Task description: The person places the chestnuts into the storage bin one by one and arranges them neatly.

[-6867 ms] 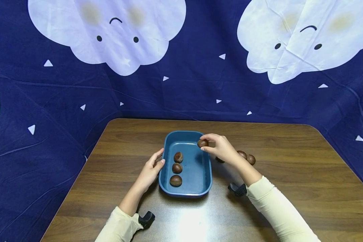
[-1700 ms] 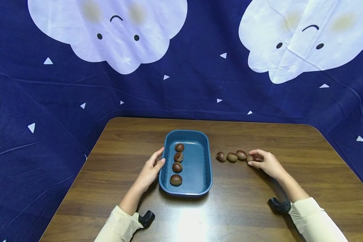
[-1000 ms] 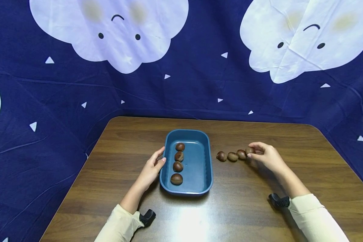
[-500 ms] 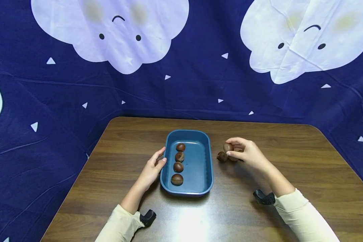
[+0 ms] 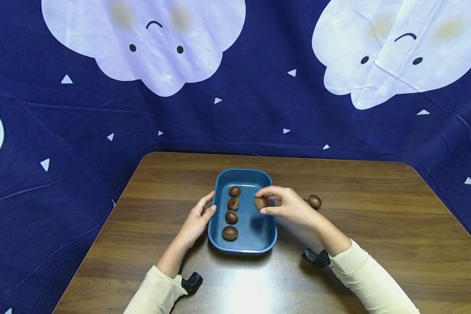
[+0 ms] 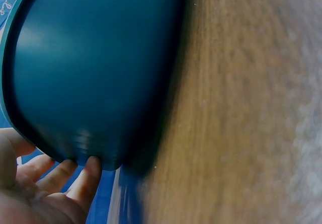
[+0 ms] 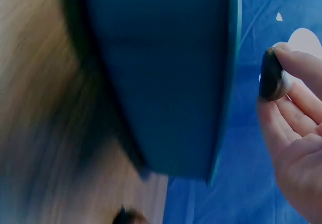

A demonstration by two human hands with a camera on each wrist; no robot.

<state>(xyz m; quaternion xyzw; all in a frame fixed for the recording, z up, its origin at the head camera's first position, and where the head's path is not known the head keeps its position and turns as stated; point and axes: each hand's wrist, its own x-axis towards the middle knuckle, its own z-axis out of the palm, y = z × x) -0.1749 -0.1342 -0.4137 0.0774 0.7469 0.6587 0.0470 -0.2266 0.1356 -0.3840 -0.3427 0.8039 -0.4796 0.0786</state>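
Note:
Over the right half of a blue rectangular tray [image 5: 241,251], my right hand [image 5: 292,206] pinches a brown chestnut [image 5: 261,203] between thumb and fingers. In the right wrist view this chestnut [image 7: 271,77] is held above the rim. Several chestnuts stand in a column along the tray's left side, from the far one [image 5: 234,191] to the near one [image 5: 230,233]. My left hand [image 5: 193,222] rests at the tray's left side, thumb at the rim. The left wrist view shows its extended fingers [image 6: 59,176] touching the outer wall.
A loose chestnut [image 5: 315,201] lies on the wooden table [image 5: 377,226], right of the tray, partly behind my right hand. Black devices [image 5: 192,283] are strapped to both wrists. A blue cloud-patterned cloth [image 5: 259,113] hangs behind the far table edge.
A fourth chestnut was added to the tray's column. My right hand then took the rightmost chestnut from the table row and carried it left over the tray. My left hand stayed put.

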